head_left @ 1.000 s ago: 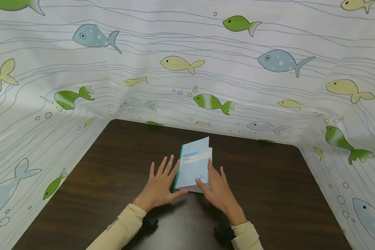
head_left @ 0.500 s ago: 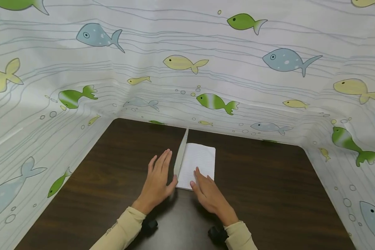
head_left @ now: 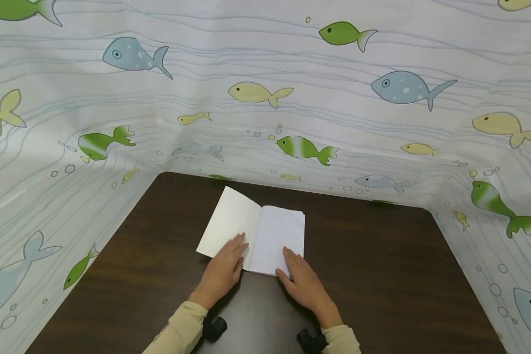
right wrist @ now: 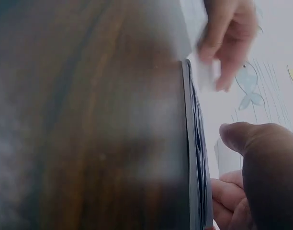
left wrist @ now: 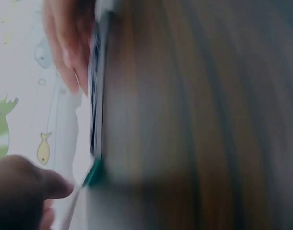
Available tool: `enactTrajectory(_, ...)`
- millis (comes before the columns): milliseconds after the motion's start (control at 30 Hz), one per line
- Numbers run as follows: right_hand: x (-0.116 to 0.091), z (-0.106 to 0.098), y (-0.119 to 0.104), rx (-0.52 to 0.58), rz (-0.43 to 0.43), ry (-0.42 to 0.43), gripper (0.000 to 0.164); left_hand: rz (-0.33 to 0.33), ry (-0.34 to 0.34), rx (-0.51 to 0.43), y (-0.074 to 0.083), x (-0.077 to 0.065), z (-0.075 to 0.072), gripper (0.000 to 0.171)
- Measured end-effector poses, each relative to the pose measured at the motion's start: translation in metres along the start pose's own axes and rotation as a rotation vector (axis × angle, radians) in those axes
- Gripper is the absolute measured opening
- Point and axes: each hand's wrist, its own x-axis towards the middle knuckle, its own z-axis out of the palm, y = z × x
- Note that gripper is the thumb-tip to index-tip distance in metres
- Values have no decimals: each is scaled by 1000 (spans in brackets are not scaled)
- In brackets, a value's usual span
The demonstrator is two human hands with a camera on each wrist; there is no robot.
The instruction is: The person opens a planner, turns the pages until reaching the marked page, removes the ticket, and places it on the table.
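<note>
An open notebook (head_left: pixel 280 233) lies on the dark wooden table, its lined white page on the right and the pale inside of its cover on the left. My left hand (head_left: pixel 222 268) touches the lower part of the cover with straight fingers. On the lower right of the lined page rests my right hand (head_left: pixel 305 282), fingers extended and thumb near the bottom edge. In the left wrist view the notebook's green spine (left wrist: pixel 95 173) shows beside my left thumb (left wrist: pixel 29 179). The right wrist view has the page edges (right wrist: pixel 197 143) next to my right fingers.
The brown table (head_left: pixel 380 265) surrounds the notebook on all sides. White sheeting (head_left: pixel 336 118) printed with fish rises behind and at both sides. A black wrist camera (head_left: pixel 214 328) sits under the left wrist, and another (head_left: pixel 310 340) under the right.
The notebook's cover has swung from right to left, from nearly closed through upright to lying open. My left hand has moved onto the cover, and my right hand remains on the page side.
</note>
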Motion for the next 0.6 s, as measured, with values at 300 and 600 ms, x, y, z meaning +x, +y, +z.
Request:
enactTrajectory(300,-2,2,14,100,90,60,66,-125,-199,-196,9,-13,20,53)
enactTrajectory(600,2,7,24,162,169,204,71,-78,-148,-169,3,-13,26,69)
